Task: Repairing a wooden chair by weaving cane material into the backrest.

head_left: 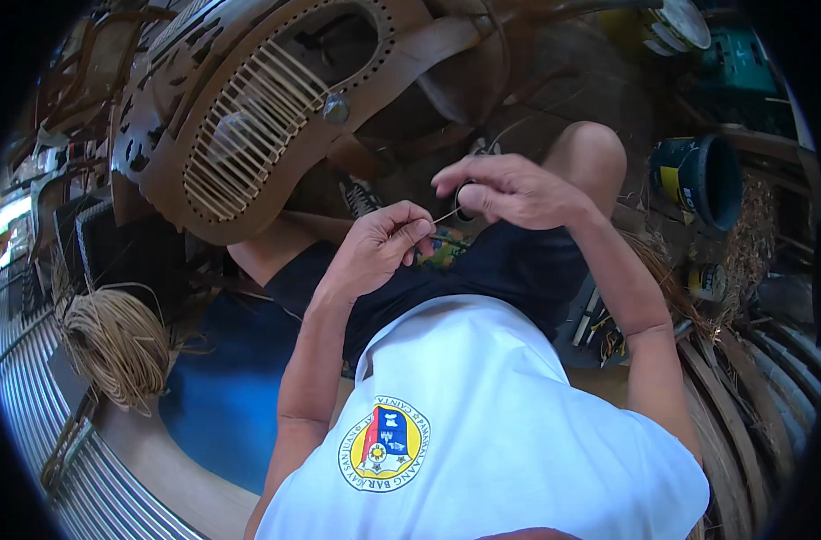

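My left hand [381,249] is closed in a pinch on one end of a thin cane strand [445,217] above my lap. The strand runs up to my right hand [523,194]. Between that hand's thumb and fingers sits a small dark ring-shaped thing [465,196], partly covered, whose kind I cannot make out. Ahead and to the left stands a brown wooden chair frame [289,189] with a row of small holes around its opening. Pale cane strands [248,135] cross much of the opening side by side. A grey lump [336,109] rests on the frame's rim.
A coil of cane [118,346] lies at the left beside a blue surface [221,387]. To the right are a dark bucket [698,184], tools [599,328] by my thigh and curved wooden pieces [734,423]. A teal container [739,63] stands far right.
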The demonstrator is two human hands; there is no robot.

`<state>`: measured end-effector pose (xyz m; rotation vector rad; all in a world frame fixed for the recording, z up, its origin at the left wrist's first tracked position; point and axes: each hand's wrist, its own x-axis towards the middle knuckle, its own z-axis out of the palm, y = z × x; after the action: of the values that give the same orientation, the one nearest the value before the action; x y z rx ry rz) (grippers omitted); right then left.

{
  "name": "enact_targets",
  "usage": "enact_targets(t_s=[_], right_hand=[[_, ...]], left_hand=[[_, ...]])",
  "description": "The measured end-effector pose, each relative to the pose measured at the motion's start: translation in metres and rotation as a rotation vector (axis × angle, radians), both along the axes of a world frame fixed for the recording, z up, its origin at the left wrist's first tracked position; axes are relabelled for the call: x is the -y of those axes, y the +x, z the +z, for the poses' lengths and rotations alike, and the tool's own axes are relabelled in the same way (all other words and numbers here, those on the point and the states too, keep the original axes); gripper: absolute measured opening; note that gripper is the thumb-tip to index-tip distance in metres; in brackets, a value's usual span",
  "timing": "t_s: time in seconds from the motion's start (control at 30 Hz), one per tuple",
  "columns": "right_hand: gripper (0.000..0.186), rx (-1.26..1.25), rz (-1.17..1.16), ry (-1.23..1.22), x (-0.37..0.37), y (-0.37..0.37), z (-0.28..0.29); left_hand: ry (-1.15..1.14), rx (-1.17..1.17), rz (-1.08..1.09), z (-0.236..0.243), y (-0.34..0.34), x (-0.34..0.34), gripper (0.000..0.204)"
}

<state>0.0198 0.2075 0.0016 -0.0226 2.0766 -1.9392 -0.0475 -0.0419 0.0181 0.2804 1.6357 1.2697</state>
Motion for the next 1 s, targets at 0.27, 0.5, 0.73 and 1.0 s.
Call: enact_targets(t_s=[0.27, 0.5, 0.73, 1.0], right_hand=[[0.011, -0.082, 0.112, 0.257, -0.041, -0.011, -0.012], [0.010, -0.165, -0.069, 0.780, -0.122, -0.006, -0.005], [0.015, -0.214, -0.270, 0.924, -0.193, 0.009, 0.010], [0.028, -0.698, -0.814, 1.498, -0.196, 0.023, 0.017]], left_hand=[[-0.216, -0.137, -0.038, 0.001, 0.002, 0.048, 0.016], [-0.383, -0.227, -0.080, 0.009, 0.007, 0.072, 0.016], [-0.304, -0.185, -0.055, 0.002, 0.007, 0.074, 0.018], [-0.245, -0.225, -0.068, 0.003, 0.008, 0.043, 0.019]])
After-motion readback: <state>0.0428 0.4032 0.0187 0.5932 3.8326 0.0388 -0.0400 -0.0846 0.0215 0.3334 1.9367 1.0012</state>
